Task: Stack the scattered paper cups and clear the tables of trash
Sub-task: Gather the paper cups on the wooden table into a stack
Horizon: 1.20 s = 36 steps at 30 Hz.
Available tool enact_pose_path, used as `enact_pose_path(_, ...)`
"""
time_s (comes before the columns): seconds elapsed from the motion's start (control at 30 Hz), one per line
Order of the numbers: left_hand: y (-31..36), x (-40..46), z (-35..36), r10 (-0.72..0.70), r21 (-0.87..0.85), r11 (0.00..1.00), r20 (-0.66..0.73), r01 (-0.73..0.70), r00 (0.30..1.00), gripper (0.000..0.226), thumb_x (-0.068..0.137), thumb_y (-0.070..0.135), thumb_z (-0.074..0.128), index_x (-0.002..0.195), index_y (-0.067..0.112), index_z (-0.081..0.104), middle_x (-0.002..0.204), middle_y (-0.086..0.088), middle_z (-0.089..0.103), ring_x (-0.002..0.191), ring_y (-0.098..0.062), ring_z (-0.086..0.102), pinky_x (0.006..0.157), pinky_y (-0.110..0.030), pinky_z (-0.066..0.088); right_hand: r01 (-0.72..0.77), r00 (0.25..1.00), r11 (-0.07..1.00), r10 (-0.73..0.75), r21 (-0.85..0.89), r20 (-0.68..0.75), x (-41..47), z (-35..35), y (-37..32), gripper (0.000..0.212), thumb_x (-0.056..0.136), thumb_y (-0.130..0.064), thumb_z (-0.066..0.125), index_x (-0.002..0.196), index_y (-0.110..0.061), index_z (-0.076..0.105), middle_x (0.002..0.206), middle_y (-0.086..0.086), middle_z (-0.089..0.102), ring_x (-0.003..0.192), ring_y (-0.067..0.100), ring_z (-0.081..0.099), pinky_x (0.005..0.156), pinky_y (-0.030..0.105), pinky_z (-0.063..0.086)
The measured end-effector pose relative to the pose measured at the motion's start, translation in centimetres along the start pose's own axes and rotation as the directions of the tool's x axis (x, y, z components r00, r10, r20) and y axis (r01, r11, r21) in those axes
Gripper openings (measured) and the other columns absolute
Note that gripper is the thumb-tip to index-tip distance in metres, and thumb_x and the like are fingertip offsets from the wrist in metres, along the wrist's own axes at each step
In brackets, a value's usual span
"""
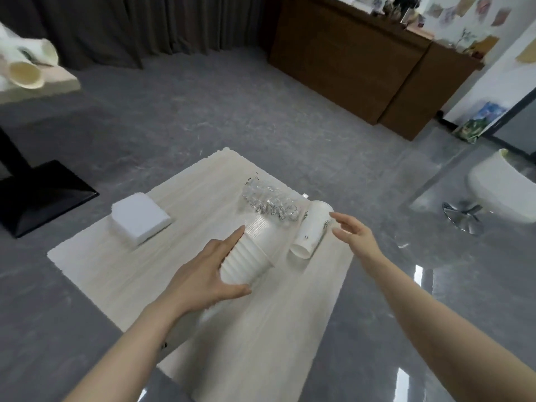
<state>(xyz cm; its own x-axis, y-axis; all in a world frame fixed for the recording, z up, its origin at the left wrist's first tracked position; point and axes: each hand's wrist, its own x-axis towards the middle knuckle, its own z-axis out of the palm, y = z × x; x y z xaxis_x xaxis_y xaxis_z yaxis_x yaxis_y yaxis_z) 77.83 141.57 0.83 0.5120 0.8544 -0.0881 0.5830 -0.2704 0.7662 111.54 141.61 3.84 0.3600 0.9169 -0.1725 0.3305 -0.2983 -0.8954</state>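
My left hand (207, 274) grips a stack of white ribbed paper cups (249, 256), held tilted above the pale wooden table (203, 329). A single white paper cup with a green logo (313, 227) lies on its side near the table's right edge, mouth toward me. My right hand (352, 230) hovers just right of that cup with fingers spread, not touching it. A crushed clear plastic bottle (268, 203) lies on the table behind the stack.
A pile of white napkins (140, 219) sits on the table's left part. Another table at far left (34, 85) carries more tipped paper cups (27, 74). A white swivel chair (499, 195) stands to the right, and a brown cabinet (348, 59) lines the back.
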Motion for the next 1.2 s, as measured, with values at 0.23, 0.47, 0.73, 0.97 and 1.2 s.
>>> enact_pose_path(0.23, 1.1, 0.0, 3.7, -0.147, 0.01, 0.989, -0.08, 0.148, 0.986, 0.101, 0.056, 0.073, 0.062, 0.129, 0.075, -0.008, 0.121, 0.026, 0.035, 0.103, 0.007, 0.041, 0.077, -0.018, 0.04, 0.034, 0.988, 0.98, -0.004, -0.194, 0.154, 8.6, -3.1, 3.0, 0.038, 0.09, -0.004, 0.061, 0.125, -0.018, 0.062, 0.136, 0.002, 0.053, 0.124, 0.011, 0.046, 0.092, 0.024, 0.032)
enact_pose_path(0.47, 2.0, 0.0, 5.1, -0.203, 0.045, 0.977, -0.114, 0.209, 0.972, 0.103, 0.061, 0.069, 0.066, 0.13, 0.073, -0.011, 0.118, 0.025, 0.034, 0.101, 0.004, 0.043, 0.073, -0.014, 0.038, 0.033, 0.974, 0.95, 0.039, -0.311, 0.224, 13.9, -2.5, 5.7, 0.04, 0.089, -0.007, 0.064, 0.126, -0.02, 0.061, 0.143, 0.009, 0.035, 0.133, 0.026, 0.038, 0.101, 0.032, 0.035)
enact_pose_path(0.73, 2.4, 0.7, 5.5, -0.225, 0.033, 0.972, -0.169, 0.234, 0.96, 0.105, 0.063, 0.068, 0.069, 0.131, 0.073, -0.01, 0.122, 0.027, 0.033, 0.105, 0.006, 0.041, 0.077, -0.017, 0.041, 0.058, 0.965, 0.937, 0.036, -0.344, 0.26, 14.5, -2.7, 7.0, 0.041, 0.078, -0.005, 0.073, 0.113, -0.027, 0.068, 0.12, 0.002, 0.056, 0.118, 0.019, 0.049, 0.108, 0.042, 0.033)
enact_pose_path(0.97, 2.5, 0.8, 6.1, -0.223, 0.055, 0.971, -0.164, 0.234, 0.961, 0.106, 0.063, 0.07, 0.07, 0.13, 0.073, -0.013, 0.125, 0.026, 0.032, 0.106, 0.005, 0.041, 0.073, -0.016, 0.04, -0.012, 0.957, 0.998, 0.031, -0.068, 0.288, 11.6, -2.5, 7.5, 0.03, 0.08, 0.001, 0.07, 0.105, -0.017, 0.073, 0.08, -0.002, 0.041, 0.072, 0.015, 0.042, 0.068, 0.023, 0.035)
enact_pose_path(1.2, 2.7, 0.3, 5.7, -0.213, 0.115, 0.966, -0.142, 0.23, 0.967, 0.106, 0.065, 0.069, 0.069, 0.129, 0.073, -0.015, 0.126, 0.023, 0.033, 0.107, 0.003, 0.043, 0.078, -0.02, 0.045, -0.05, 0.954, 0.969, -0.025, 0.241, 0.298, 8.5, -3.0, 4.6, 0.029, 0.085, 0.0, 0.064, 0.105, -0.02, 0.071, 0.079, -0.008, 0.056, 0.066, 0.003, 0.056, 0.058, 0.013, 0.043)
